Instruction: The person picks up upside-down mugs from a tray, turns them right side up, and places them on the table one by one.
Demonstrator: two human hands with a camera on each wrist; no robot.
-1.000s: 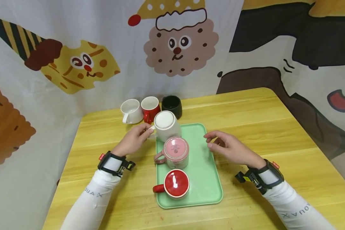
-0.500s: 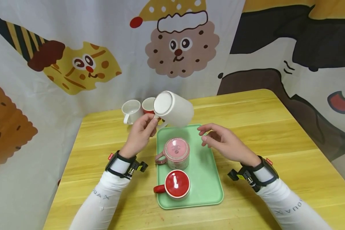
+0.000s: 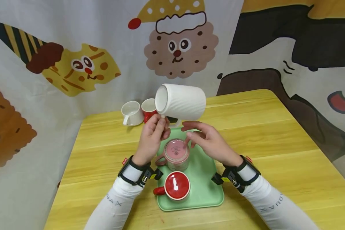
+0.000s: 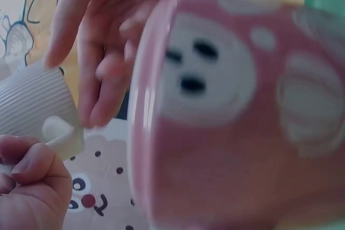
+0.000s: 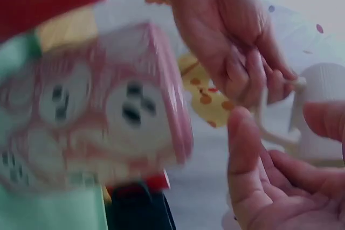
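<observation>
My left hand (image 3: 152,137) grips the handle of a ribbed white mug (image 3: 187,101), which is held up in the air on its side, above the back of a green tray (image 3: 205,188). The right hand (image 3: 208,140) hovers just below and right of the mug, its fingers spread and apart from it, as the right wrist view also shows. Upside down on the tray stand a pink patterned mug (image 3: 176,150) and a red mug (image 3: 177,185), handles to the left. Large and blurred, the pink mug (image 4: 215,133) fills much of the left wrist view.
At the table's back edge stand a white cup (image 3: 132,113), a red cup (image 3: 149,105) with a white inside, and a black cup (image 3: 172,120) mostly hidden by the raised mug. A printed curtain (image 3: 103,19) hangs behind the wooden table (image 3: 276,134).
The white mug has been lifted off the tray by my left hand and turned from upside down onto its side. My right hand has moved left toward it.
</observation>
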